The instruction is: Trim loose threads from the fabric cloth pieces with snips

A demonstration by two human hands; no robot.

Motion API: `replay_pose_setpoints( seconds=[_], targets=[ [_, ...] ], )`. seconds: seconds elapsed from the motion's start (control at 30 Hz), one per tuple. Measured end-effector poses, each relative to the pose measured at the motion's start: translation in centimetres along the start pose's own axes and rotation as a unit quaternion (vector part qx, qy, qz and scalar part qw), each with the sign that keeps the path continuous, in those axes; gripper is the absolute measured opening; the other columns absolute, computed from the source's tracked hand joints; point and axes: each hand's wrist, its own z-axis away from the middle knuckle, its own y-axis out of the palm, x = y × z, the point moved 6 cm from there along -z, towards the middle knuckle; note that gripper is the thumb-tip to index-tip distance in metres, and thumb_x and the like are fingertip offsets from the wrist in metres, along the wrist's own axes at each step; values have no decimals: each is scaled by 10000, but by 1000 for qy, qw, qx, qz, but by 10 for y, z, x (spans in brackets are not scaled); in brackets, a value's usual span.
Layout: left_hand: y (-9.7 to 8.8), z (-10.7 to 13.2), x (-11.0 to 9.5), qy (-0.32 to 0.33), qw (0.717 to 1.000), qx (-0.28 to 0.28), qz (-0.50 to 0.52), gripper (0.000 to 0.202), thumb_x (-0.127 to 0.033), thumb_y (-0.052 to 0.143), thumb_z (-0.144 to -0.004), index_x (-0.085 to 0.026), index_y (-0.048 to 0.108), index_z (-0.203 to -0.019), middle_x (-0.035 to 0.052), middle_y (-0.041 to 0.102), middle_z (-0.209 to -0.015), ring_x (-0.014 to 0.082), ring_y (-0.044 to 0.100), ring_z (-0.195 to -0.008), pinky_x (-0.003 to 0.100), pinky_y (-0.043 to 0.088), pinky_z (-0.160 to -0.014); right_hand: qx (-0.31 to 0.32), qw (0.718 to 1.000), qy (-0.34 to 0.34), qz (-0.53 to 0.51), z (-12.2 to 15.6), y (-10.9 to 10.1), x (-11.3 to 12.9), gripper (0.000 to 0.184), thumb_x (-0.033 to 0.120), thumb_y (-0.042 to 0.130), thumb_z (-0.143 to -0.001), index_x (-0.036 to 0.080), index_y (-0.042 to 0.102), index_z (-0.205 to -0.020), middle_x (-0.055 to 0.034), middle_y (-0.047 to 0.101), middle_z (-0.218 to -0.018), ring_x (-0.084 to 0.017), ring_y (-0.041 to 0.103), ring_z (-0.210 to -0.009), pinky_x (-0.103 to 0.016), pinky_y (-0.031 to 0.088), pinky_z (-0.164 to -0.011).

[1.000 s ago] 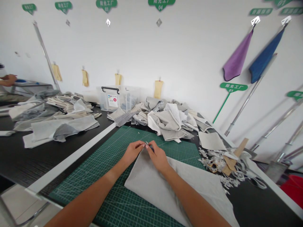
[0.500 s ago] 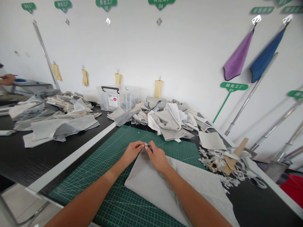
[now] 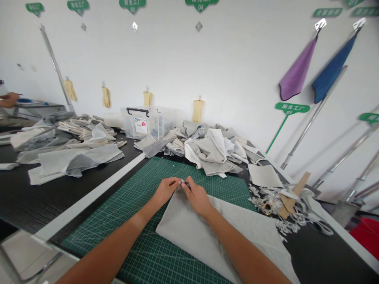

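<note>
A light grey cloth [image 3: 185, 225] lies across the green cutting mat [image 3: 118, 213], its far corner raised between my hands. My left hand [image 3: 164, 191] is closed, pinching that corner with thumb and fingertips. Almost touching it, my right hand [image 3: 198, 199] is closed around a small tool [image 3: 187, 184] with a metal tip and a dark part. The fingers cover most of this tool, so its exact kind does not show.
Behind the mat stands a heap of grey and white cloths [image 3: 211, 148] beside a clear plastic box [image 3: 148, 123]. More cloths [image 3: 79, 156] lie on the left table. Scraps and trimmings [image 3: 269, 205] with a wooden strip [image 3: 302, 183] sit right. Another person's hand [image 3: 10, 99] shows far left.
</note>
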Motion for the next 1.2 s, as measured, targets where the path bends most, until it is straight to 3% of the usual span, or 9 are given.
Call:
replay_pose_setpoints(
  seconds=[0.43, 0.67, 0.9, 1.2],
  targets=[
    [1, 0, -1, -1, 1000, 3, -1, 322, -391, 552, -886, -166, 776, -938, 64, 766, -940, 215, 669, -863, 300, 502, -792, 9, 1000, 0, -11, 0, -1, 2, 246, 445, 337, -1052, 250, 483, -1016, -3, 645, -811, -179, 626, -695, -225, 327, -636],
    [0, 0, 2, -12, 1000, -12, 6, 318, -414, 584, -870, -156, 768, -904, 59, 756, -904, 205, 654, -829, 292, 491, -771, 2, 999, -13, -36, 1, 0, 1, 290, 429, 279, -1064, 249, 481, -960, 25, 551, -728, -157, 563, -642, -228, 331, -642],
    [-1, -2, 5, -1, 1000, -13, 20, 309, -416, 578, -886, -171, 759, -935, 59, 759, -935, 210, 668, -871, 299, 507, -798, -48, 992, 12, -114, -8, -1, -11, 351, 496, 386, -1017, 231, 558, -865, 21, 568, -754, -143, 524, -698, -231, 363, -669],
    [1, -4, 3, 23, 999, -11, 36, 253, -371, 599, -880, -179, 729, -981, 60, 747, -966, 202, 675, -894, 301, 511, -834, 51, 955, 106, -274, -20, 15, -44, 374, 540, 538, -899, 187, 598, -792, 70, 386, -496, -88, 327, -426, -210, 262, -434]
  ],
)
